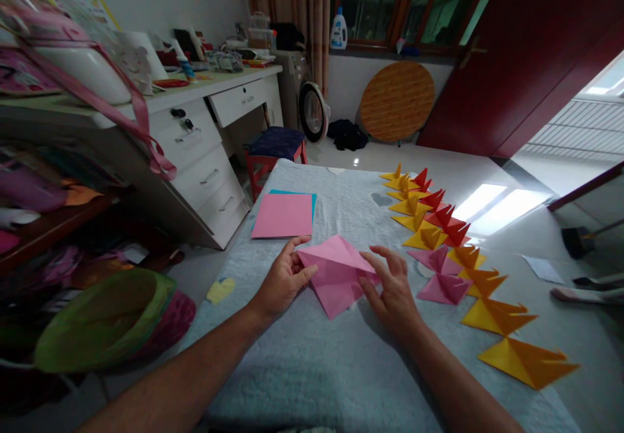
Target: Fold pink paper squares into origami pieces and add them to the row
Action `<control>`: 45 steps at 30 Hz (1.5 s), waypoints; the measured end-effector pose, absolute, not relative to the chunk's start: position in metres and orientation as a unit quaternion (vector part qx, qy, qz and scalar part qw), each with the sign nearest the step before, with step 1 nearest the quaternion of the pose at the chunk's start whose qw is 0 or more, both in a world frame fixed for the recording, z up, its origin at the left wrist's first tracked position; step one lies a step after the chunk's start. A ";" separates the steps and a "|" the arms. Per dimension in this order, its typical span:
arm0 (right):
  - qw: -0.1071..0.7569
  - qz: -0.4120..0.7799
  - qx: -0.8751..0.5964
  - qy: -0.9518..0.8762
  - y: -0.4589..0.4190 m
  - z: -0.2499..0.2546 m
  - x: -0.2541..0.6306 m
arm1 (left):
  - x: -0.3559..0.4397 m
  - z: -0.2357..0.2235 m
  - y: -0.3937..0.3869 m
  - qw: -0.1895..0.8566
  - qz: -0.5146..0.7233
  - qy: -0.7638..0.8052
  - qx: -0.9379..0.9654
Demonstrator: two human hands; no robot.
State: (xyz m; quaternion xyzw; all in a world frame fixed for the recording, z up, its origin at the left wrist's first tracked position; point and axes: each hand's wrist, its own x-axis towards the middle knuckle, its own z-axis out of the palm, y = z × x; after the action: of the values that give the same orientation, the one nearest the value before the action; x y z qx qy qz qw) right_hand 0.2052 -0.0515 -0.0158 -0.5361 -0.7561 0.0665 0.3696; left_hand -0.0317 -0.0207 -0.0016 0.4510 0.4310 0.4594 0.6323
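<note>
A pink sheet of origami paper (336, 280), creased and partly folded, is between my two hands above the cloth-covered table. My left hand (285, 277) pinches its left corner between thumb and fingers. At the right corner, my right hand (390, 283) has its thumb and fingers around the paper's edge, closed on it. Beyond my left hand lies a stack of square paper (283, 215), pink on top with blue showing beneath. To the right stand rows of folded paper cranes: yellow ones (529, 361), red ones (443, 215) and pink ones (443, 288).
A light blue cloth covers the table (312, 381). At left are a white desk (209, 176) with drawers and a green-lined bin (107, 322). A stool (275, 144) stands beyond the table, near a washing machine (312, 113) with its door ajar.
</note>
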 end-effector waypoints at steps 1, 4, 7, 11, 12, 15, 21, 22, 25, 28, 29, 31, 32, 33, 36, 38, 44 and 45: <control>0.355 0.061 -0.520 -0.774 -0.054 -0.015 0.202 | -0.032 -0.002 -0.021 0.636 0.460 0.426 0.449; 0.316 0.056 -0.494 -0.808 -0.059 -0.012 0.194 | -0.032 -0.002 -0.021 0.636 0.461 0.415 0.458; 0.279 0.060 -0.497 -0.820 -0.060 -0.012 0.188 | -0.033 -0.003 -0.020 0.609 0.459 0.424 0.489; 0.241 0.088 -0.490 -0.833 -0.060 -0.011 0.187 | -0.035 -0.002 -0.021 0.567 0.446 0.457 0.521; 0.237 0.098 -0.483 -0.837 -0.059 -0.010 0.187 | -0.035 -0.002 -0.021 0.561 0.445 0.462 0.524; 0.239 0.121 -0.470 -0.841 -0.058 -0.010 0.188 | -0.037 -0.002 -0.021 0.547 0.445 0.471 0.531; 0.239 0.125 -0.478 -0.836 -0.058 -0.009 0.188 | -0.037 -0.001 -0.020 0.540 0.444 0.478 0.532; 0.232 0.127 -0.478 -0.837 -0.058 -0.008 0.187 | -0.037 -0.001 -0.020 0.537 0.444 0.478 0.535; 0.211 0.142 -0.483 -0.838 -0.058 -0.004 0.186 | -0.036 -0.001 -0.021 0.523 0.440 0.477 0.552; 0.195 0.160 -0.480 -0.840 -0.058 -0.001 0.185 | -0.037 -0.002 -0.022 0.517 0.433 0.472 0.568; 0.192 0.165 -0.478 -0.841 -0.058 -0.001 0.184 | -0.037 -0.003 -0.022 0.520 0.429 0.467 0.572; 0.192 0.170 -0.473 -0.843 -0.058 -0.001 0.185 | -0.037 -0.005 -0.022 0.528 0.420 0.454 0.582; 0.195 0.169 -0.472 -0.843 -0.057 -0.001 0.186 | -0.037 -0.005 -0.023 0.528 0.415 0.452 0.587; 0.201 0.163 -0.473 -0.842 -0.057 -0.002 0.188 | -0.038 -0.005 -0.023 0.526 0.410 0.453 0.592; 0.230 0.115 -0.517 -0.816 -0.054 -0.004 0.197 | -0.038 -0.002 -0.023 0.509 0.400 0.471 0.599; 0.248 0.081 -0.569 -0.780 -0.052 -0.006 0.204 | -0.038 -0.001 -0.023 0.501 0.402 0.480 0.597; 0.246 0.123 -0.641 -0.716 -0.051 -0.006 0.215 | -0.040 -0.005 -0.021 0.497 0.407 0.481 0.597; 0.252 0.147 -0.646 -0.705 -0.052 -0.006 0.215 | -0.040 -0.006 -0.020 0.497 0.404 0.480 0.599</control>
State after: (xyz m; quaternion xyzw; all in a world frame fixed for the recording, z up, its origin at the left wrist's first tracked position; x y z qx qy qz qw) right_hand 0.2149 -0.0516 -0.0056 -0.6464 -0.7051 0.1474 0.2516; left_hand -0.0403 -0.0204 -0.0058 0.5995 0.4801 0.4044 0.4966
